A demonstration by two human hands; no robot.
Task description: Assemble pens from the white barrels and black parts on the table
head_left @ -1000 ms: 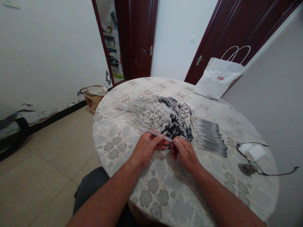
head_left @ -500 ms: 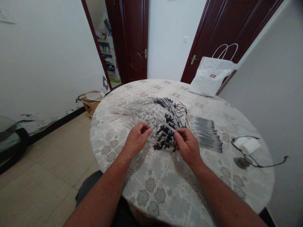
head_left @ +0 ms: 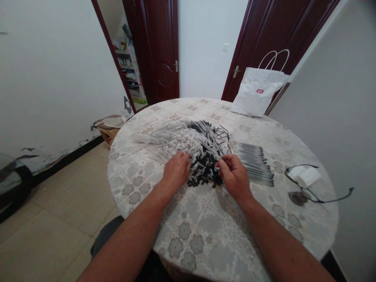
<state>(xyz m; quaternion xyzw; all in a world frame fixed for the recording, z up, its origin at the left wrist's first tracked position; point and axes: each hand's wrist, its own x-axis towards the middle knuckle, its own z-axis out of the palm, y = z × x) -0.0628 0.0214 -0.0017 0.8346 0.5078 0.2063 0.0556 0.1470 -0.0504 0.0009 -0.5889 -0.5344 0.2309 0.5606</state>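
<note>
My right hand (head_left: 234, 174) pinches the near end of a translucent pen barrel (head_left: 214, 152), which slants up and left over the pile. At the pile's left edge is my left hand (head_left: 177, 169), back upward, with fingers curled down and together; what is under its fingertips is hidden. Small black pen caps (head_left: 205, 174) lie heaped between my hands, mixed with some pale pieces. Behind them spread many loose whitish pen barrels (head_left: 155, 136). Thin black-tipped refills (head_left: 202, 127) are bunched at the back of the heap. Right of my right hand, capped pens (head_left: 255, 164) lie side by side in a row.
A round table with a flowered cloth (head_left: 188, 235) carries everything. Eyeglasses (head_left: 320, 201), folded white tissue (head_left: 307, 176) and a small round dark object (head_left: 299, 198) lie at the right. A white paper bag (head_left: 255, 92) stands at the back right edge.
My left hand has moved right and down onto the heap, its fingers turning downward. The right hand still holds the barrel. The view has shifted slightly.
</note>
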